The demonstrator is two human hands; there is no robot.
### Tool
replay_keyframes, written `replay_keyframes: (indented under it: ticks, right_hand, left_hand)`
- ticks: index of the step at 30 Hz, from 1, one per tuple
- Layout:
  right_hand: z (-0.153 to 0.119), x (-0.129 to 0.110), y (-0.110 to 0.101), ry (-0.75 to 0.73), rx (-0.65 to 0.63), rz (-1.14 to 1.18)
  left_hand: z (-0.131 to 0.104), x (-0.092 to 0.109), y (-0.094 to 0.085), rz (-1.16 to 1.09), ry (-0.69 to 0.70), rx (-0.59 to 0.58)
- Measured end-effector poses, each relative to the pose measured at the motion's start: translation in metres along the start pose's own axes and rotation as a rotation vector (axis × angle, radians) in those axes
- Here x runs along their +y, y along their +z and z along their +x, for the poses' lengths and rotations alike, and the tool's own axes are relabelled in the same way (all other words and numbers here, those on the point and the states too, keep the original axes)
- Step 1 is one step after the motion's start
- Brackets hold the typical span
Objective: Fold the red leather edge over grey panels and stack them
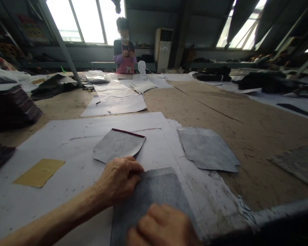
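My left hand [123, 177] is closed, thumb and fingers pinching the upper left edge of a dark grey fabric piece [161, 191] that lies on white paper. Low in the view, my right hand [164, 227] is over the same piece, blurred, its fingers curled; whatever they hold is hidden. Just beyond my left hand rests a lighter grey piece [118, 147] with a dark red strip along its far edge. A pile of similar grey pieces [207, 148] lies to the right.
White paper sheets [74, 164] cover the left part of the brown table [259, 136]. A yellow card [39, 172] lies at left, near a dark stack [12, 107]. A person in a pink apron [125, 65] stands across the table, by a small white fan [142, 66].
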State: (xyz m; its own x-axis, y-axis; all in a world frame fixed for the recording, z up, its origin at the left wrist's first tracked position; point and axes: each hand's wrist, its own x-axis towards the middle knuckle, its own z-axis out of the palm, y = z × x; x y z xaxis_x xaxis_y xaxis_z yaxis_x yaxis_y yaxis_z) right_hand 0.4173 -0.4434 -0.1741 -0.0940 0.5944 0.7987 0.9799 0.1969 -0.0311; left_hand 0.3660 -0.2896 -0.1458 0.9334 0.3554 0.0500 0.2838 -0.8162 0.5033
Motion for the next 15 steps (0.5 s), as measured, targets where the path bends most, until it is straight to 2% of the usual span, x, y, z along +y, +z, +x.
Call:
replay_keyframes:
  ticks: [1, 2, 4, 8, 10, 15]
  right_hand:
    - [0.004, 0.015, -0.009, 0.042, -0.098, 0.051]
    - [0.007, 0.03, -0.018, 0.145, -0.18, 0.061]
    - [0.01, 0.058, -0.032, 0.266, -0.306, 0.001]
    - [0.007, 0.091, -0.037, 0.276, -0.522, 0.018]
    - [0.004, 0.095, -0.034, 0.262, -0.535, 0.043]
    - [-0.002, 0.096, -0.03, 0.132, -0.42, 0.008]
  left_hand:
    - [-0.001, -0.003, 0.003, -0.01, 0.03, 0.021]
    - [-0.002, -0.005, 0.006, -0.016, 0.065, 0.042]
    - [-0.005, -0.009, 0.01, -0.011, 0.146, 0.094]
    - [-0.007, -0.015, 0.014, 0.012, 0.355, 0.22]
    - [-0.007, -0.017, 0.014, 0.011, 0.445, 0.252]
    - [-0.008, -0.023, 0.013, 0.033, 0.603, 0.238]
